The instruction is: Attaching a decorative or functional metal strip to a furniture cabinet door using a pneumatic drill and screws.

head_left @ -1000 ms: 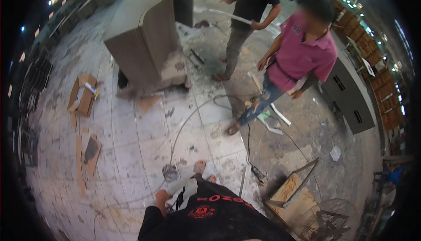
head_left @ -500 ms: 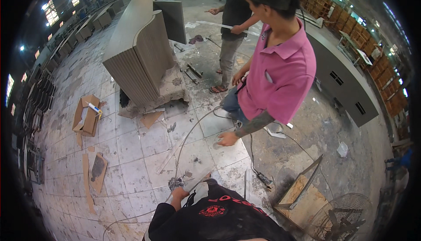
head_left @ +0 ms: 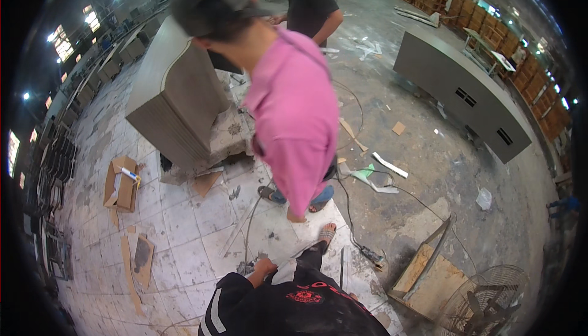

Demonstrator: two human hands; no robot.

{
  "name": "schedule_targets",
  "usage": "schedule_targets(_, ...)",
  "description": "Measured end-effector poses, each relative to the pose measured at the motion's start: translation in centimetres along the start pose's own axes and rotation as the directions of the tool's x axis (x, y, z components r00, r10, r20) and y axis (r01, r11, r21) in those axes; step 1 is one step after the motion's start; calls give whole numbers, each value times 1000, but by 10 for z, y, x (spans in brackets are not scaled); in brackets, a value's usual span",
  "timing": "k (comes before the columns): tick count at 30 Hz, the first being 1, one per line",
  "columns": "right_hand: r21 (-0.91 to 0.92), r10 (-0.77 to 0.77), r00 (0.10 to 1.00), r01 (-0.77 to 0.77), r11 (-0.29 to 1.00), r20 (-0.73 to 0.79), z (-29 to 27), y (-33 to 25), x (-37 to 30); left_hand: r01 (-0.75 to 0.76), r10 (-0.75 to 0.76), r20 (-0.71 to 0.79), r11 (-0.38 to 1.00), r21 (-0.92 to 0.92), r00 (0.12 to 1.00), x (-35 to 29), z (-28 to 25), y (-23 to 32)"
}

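L hand (head_left: 264, 267): fingers look curled round near end of long pale flat strip (head_left: 300, 253), can't tell how tight
R hand: out of view, can't tell
Strip: over white tiled floor (head_left: 180, 251), approx. slanting up-right
Co-worker: pink short-sleeved shirt (head_left: 299, 119), leaning, just ahead
Cabinet: big grey curved ribbed one (head_left: 171, 106), behind them

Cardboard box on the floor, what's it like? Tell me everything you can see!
The box is brown, with cardboard-looking walls and an open top. It sits on pale, stained floor tiles, left of a grey ribbed furniture piece. A white-and-blue tube rests at its right edge. Something pale inside is too unclear to name.
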State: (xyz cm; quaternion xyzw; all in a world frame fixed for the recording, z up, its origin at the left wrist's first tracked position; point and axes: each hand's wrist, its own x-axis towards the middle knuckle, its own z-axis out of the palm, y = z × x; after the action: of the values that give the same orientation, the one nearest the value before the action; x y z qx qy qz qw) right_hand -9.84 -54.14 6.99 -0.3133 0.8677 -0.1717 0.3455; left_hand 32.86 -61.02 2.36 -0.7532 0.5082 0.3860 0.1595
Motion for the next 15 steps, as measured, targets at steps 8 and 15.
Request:
schedule_targets(8,-42,5,999,-4,999,39,-10,-25,108,-16,15,23,998,55,1000,24,-67,102)
schedule_targets(15,-125,23,996,-12,992,88,-46,-21,184,56,-64,96,995,86,993,65,-117,181)
